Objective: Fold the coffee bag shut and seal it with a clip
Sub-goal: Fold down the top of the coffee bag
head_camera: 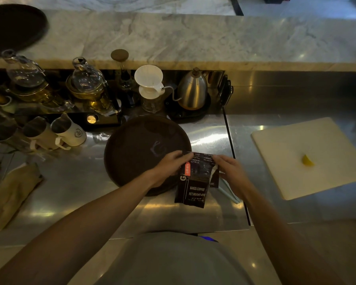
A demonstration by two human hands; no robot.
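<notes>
A dark coffee bag [194, 186] with white lettering stands on the steel counter, partly over the edge of a round dark tray [136, 145]. Its top is bent over toward me. My left hand [171, 164] grips the bag's upper left edge. My right hand [228, 167] holds the upper right edge, fingers over the fold. A pale blue clip [229, 192] lies flat on the counter just right of the bag, partly under my right wrist.
A white cutting board [308, 153] with a lemon wedge [307, 160] lies to the right. Behind the tray stand a steel kettle [192, 91], a white dripper [149, 81], glass teapots [86, 81] and pitchers [69, 130]. A tan cloth [10, 194] lies at left.
</notes>
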